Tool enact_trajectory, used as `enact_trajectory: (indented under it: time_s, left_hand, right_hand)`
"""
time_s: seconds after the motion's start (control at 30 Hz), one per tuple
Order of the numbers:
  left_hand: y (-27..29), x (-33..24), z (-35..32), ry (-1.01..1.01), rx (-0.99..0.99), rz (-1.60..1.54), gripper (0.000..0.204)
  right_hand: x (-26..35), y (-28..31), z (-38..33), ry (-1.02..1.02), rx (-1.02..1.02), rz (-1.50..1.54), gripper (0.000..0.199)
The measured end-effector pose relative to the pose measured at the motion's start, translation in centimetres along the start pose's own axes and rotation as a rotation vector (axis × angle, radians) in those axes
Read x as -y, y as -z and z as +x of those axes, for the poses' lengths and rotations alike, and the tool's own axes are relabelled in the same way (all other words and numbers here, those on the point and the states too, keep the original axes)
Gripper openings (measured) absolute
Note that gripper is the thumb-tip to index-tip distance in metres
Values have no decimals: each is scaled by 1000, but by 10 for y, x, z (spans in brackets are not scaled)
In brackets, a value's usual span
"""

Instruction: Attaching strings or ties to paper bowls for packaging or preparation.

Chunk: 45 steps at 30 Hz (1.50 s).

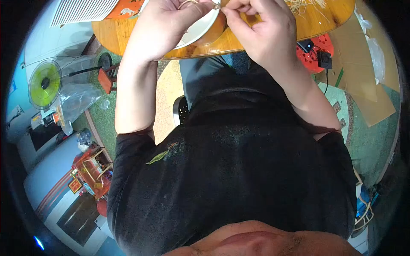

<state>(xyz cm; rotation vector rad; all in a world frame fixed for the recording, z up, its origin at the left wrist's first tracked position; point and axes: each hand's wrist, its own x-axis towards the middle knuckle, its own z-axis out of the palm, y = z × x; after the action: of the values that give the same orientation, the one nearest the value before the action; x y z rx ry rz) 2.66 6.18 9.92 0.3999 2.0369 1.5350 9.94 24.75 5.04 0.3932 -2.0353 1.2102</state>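
Note:
At the top edge, my two hands meet over a white plate or shallow bowl (200, 32) on a wooden table (322, 22). My left hand (179, 16) is closed, with a thin tan strand (188, 2) looping across its fingers. Thumb and fingers of my right hand (267, 25) pinch together right beside the left fingertips. Between both pinches is a tiny pale piece (216, 6), too small to name. A pile of thin straw-coloured strands (308, 6) lies on the table beyond my right hand.
A white ribbed object (83, 10) stands at the table's left. Below right, a red stool (323, 42) carries a small black device (325, 59). Flattened cardboard (363, 64) lies to the right. On the left stands a green-bladed fan (45, 84) near plastic bags (79, 97).

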Motion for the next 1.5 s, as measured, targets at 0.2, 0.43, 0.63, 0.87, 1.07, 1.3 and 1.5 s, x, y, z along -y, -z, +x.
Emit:
enact_trajectory:
  time_s: [0.2,0.43,0.63,0.87,1.07,1.3,1.5]
  left_hand:
    - [-3,-1,0,26,-2,-28,15]
    - [-3,-3,0,58,-12,12,16]
    - [-11,-3,2,-36,-32,-46,13]
    - [-13,3,2,-30,-120,-14,12]
    - [-25,-9,3,-24,-303,275,17]
    - [-32,-18,1,-65,-354,550,21]
    - [-28,-11,0,-79,-293,497,19]
  right_hand:
    - [5,0,-9,-154,43,168,14]
    - [6,-5,-4,-236,31,36,15]
    - [-27,-27,-9,110,-240,315,14]
    - [-4,-1,-1,-185,69,125,10]
    - [-19,10,-3,-656,391,556,10]
    - [-25,8,-10,-762,491,632,6]
    - [-28,6,-7,-224,162,192,8]
